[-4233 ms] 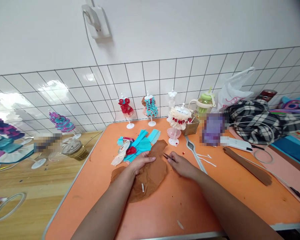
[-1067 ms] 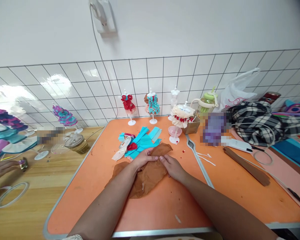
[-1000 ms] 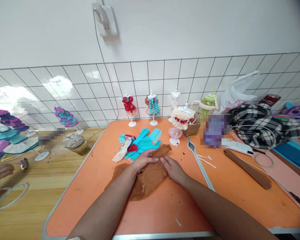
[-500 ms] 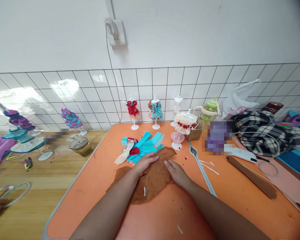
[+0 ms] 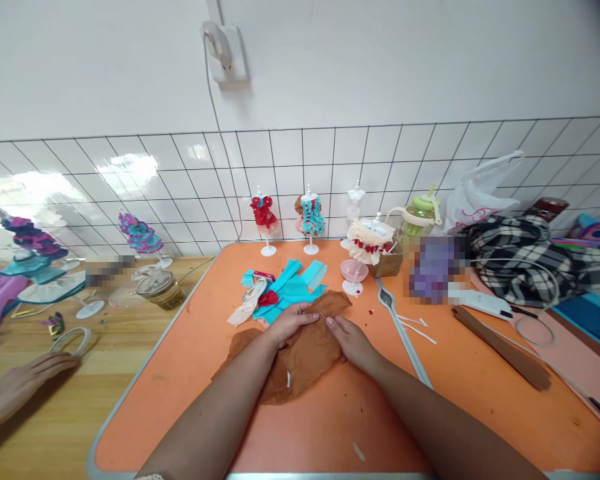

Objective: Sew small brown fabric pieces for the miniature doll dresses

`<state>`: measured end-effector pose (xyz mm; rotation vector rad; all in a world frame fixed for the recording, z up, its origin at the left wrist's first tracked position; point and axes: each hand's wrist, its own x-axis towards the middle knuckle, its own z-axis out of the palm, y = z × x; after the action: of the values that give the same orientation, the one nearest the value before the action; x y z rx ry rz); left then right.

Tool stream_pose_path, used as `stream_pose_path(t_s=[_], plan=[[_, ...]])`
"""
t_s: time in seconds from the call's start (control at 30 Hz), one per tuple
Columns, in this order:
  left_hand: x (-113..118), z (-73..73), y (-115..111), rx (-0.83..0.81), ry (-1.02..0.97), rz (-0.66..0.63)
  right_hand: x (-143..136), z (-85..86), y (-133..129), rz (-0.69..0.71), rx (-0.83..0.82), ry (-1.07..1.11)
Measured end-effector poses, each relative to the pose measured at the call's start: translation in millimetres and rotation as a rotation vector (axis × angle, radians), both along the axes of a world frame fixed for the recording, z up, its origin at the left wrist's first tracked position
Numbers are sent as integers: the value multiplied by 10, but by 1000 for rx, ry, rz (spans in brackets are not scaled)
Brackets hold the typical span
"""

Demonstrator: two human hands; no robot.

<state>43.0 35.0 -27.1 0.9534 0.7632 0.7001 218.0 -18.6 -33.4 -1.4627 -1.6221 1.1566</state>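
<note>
Between my hands lies a crinkled sheet of brown crepe paper, spread over the orange table. My left hand pinches it near the upper edge, thumb and fingers together. Close by on the right, my right hand grips the same sheet with its fingertips. A thin pale strip, too small to name, shows between the two fingertips. One white paper scrap rests on the brown sheet. Just beyond my left hand are turquoise crepe paper pieces and a roll of tape.
Small dress forms stand along the wall, one in a red dress, one in turquoise. A pink bowl and green-lidded bottle are at the back right. At left, another person's hand is beside a tape ring.
My hands keep nearly the same hold on the brown crepe paper. The other person's hand at left has reached further in, and the tape ring there has shifted right and away.
</note>
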Motion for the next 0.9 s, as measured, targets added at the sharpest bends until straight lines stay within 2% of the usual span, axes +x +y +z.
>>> stream_pose_path(t_s=[0.3, 0.53, 0.63, 0.77, 0.9], plan=[[-11, -20, 11, -28, -1, 17, 14, 26, 1, -8, -63, 83], [-11, -2, -10, -9, 10, -3, -6, -46, 0, -19, -157, 124], [-8, 6, -23, 6, 27, -26, -12, -37, 13, -34, -117, 111], [-3, 20, -33, -4, 46, -52, -17, -12, 25, 14, 24, 125], [-3, 24, -35, -16, 45, -45, -19, -28, 34, 42, 24, 110]])
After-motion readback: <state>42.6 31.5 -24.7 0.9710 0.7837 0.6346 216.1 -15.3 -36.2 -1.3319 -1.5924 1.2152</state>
